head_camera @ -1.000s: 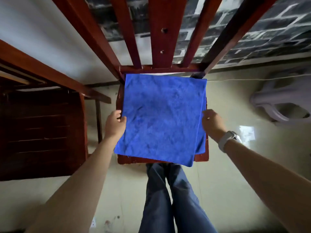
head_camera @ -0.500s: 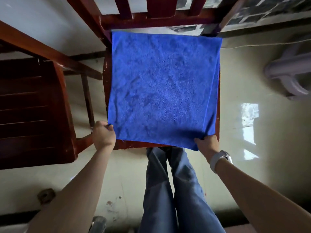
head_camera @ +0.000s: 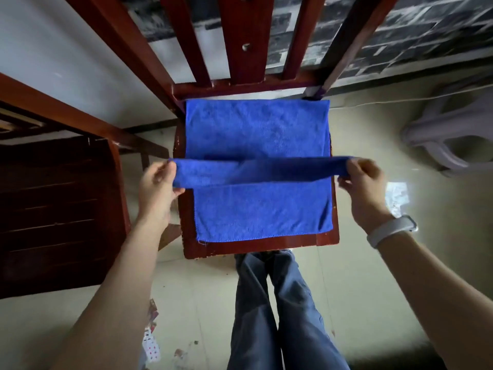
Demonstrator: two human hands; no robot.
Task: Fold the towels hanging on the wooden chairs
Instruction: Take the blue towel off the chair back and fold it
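A blue towel (head_camera: pixel 257 134) lies spread on the seat of a wooden chair (head_camera: pixel 328 240), its far edge against the rail at the seat's back edge and its near edge just short of the seat's front edge. Both forearms reach forward from the bottom corners of the view, one on each side of the seat. The left hand (head_camera: pixel 156 186) pinches a raised fold of the towel between thumb and fingers at the seat's left edge. The right hand (head_camera: pixel 364 188), a pale band (head_camera: pixel 390 231) on its wrist, pinches the same fold at the right edge, fingers curled over the cloth. The fold stretches taut between them across the seat's middle, lifted above the flat layer.
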